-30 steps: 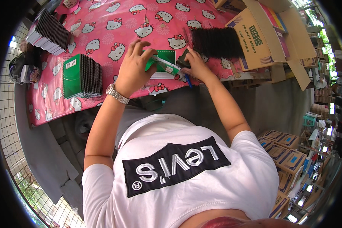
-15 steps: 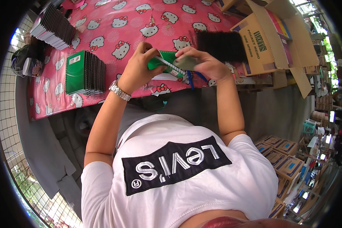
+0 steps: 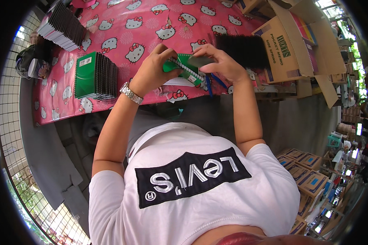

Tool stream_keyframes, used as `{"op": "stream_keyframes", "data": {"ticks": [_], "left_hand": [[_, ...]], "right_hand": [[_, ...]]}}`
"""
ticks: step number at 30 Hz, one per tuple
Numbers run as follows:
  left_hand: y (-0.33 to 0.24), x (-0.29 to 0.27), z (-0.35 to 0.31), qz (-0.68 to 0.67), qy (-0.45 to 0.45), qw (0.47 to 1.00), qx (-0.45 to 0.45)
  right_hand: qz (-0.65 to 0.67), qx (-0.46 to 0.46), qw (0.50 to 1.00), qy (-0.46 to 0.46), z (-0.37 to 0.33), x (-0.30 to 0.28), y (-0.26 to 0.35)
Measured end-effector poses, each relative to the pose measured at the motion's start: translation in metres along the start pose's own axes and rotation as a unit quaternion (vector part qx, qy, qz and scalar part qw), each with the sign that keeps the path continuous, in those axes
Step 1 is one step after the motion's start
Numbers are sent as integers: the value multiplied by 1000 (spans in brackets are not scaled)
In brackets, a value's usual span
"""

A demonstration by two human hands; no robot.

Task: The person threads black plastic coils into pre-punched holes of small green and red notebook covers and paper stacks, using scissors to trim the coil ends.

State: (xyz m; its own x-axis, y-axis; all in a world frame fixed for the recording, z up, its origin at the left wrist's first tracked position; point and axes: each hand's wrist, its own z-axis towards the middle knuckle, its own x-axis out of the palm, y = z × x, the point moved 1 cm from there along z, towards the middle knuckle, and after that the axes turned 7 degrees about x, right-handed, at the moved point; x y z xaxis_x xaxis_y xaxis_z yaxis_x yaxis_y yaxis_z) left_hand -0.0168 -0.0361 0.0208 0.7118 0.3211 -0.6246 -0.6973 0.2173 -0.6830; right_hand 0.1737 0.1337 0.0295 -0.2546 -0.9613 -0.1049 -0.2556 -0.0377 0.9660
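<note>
Over the near edge of the table, my left hand [image 3: 158, 67], with a metal watch at the wrist, is closed on a small green notebook [image 3: 190, 74]. A row of holes or coils runs along the notebook's edge. My right hand [image 3: 224, 64] pinches a flat grey-green piece [image 3: 200, 61] just above that edge; its exact kind is unclear. Beneath the right hand lies a blue-handled tool [image 3: 209, 85], likely pliers, its head partly hidden by the notebook. To the left stands a stack of green spiral notebooks [image 3: 86, 75].
A pink patterned cloth [image 3: 151, 34] covers the table. Another notebook stack [image 3: 61, 28] and a cup [image 3: 36, 68] are at the far left. Right of my hands lie a pile of black spiral coils [image 3: 243, 51] and an open cardboard box [image 3: 284, 49]. More boxes [image 3: 306, 171] stand lower right.
My right hand has shifted slightly with the flat piece, which now shows more sharply. The notebook's edge has tilted a little in my left hand. The whole view has shifted slightly.
</note>
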Motion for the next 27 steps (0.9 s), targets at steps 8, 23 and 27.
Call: {"op": "stream_keyframes", "data": {"ticks": [8, 23, 27], "left_hand": [[1, 3, 4, -1, -8, 1000, -10], [11, 15, -21, -160, -177, 955, -175], [13, 20, -23, -194, -183, 952, -151]], "right_hand": [[-84, -23, 981, -176, -21, -30, -42], [-487, 61, 749, -445, -40, 46, -166], [-408, -18, 780, -475, -38, 41, -172]]}}
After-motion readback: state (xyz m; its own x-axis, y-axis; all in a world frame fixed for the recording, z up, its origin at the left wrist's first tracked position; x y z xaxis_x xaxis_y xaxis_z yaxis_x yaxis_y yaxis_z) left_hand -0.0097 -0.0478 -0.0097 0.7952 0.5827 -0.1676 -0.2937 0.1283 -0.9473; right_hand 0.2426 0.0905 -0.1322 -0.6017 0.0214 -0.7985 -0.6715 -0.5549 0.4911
